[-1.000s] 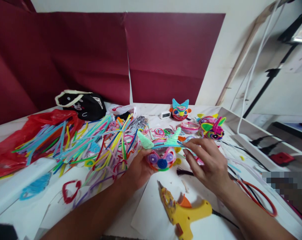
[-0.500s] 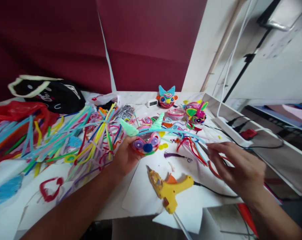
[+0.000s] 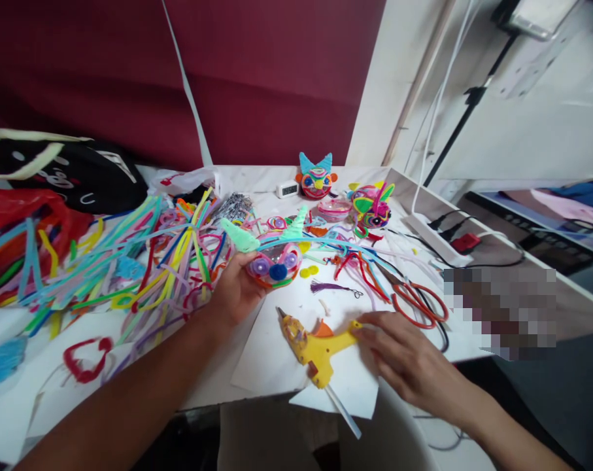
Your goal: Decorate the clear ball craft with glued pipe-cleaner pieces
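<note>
My left hand (image 3: 240,291) is closed around the side of a small pipe-cleaner animal mask (image 3: 276,269) with mint-green ears, purple ring eyes and a dark blue nose. A light blue pipe cleaner (image 3: 320,241) stretches from it to the right. The fingers of my right hand (image 3: 399,353) pinch the handle end of a yellow glue gun (image 3: 320,350), which lies on white paper with its nozzle toward the upper left. A glue stick (image 3: 342,411) sticks out of its back. Orange-handled scissors (image 3: 421,304) lie just beyond my right hand.
Heaps of colored pipe cleaners (image 3: 173,255) cover the table's left side. A purple tassel (image 3: 335,286) lies near the middle. Finished animal heads (image 3: 316,180) and a small digital clock (image 3: 287,190) stand at the back. A power strip (image 3: 438,239) with cables runs along the right edge.
My right hand has let go of the scissors, now lying on the table, and moved left and down to the glue gun. My left hand still holds the mask; the whole view has shifted slightly.
</note>
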`<state>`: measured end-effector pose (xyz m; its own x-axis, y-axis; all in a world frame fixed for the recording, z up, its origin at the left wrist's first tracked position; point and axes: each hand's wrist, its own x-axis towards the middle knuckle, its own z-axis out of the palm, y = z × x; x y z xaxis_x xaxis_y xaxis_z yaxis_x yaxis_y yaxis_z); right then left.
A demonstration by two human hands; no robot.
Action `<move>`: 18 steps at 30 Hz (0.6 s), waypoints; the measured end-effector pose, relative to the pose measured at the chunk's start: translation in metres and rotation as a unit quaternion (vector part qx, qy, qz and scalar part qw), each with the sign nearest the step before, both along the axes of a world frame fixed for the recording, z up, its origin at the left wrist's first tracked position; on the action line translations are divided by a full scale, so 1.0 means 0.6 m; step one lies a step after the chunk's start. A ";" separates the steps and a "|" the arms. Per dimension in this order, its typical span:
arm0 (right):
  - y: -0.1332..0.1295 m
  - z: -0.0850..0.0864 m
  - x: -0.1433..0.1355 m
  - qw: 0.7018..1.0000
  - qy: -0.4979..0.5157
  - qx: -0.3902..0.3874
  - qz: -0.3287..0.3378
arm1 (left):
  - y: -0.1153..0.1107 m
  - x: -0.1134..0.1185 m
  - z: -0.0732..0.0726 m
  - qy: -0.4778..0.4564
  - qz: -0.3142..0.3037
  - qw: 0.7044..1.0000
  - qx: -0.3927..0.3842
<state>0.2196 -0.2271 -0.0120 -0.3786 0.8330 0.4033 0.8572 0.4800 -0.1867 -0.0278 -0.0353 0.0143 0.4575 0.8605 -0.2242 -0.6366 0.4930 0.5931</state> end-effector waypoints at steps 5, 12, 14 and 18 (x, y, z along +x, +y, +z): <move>0.024 0.020 -0.049 0.996 -0.059 -0.032 0.054 | -0.002 0.000 0.008 0.047 0.037 0.998 0.027; 0.036 0.016 0.025 0.999 -0.007 0.024 -0.044 | -0.001 0.002 0.011 0.034 0.038 0.998 0.033; 0.047 0.009 0.064 0.992 -0.038 0.036 -0.115 | 0.001 0.001 0.009 0.037 0.042 0.998 0.032; 0.062 0.004 0.118 0.951 -0.156 -0.049 -0.261 | 0.004 -0.002 0.005 0.056 0.050 0.996 0.043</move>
<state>0.2903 -0.1899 -0.0093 0.0084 0.9681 0.2505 0.9950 -0.0332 0.0946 -0.0288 -0.0329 0.0176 0.3454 0.9187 -0.1916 -0.6076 0.3745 0.7004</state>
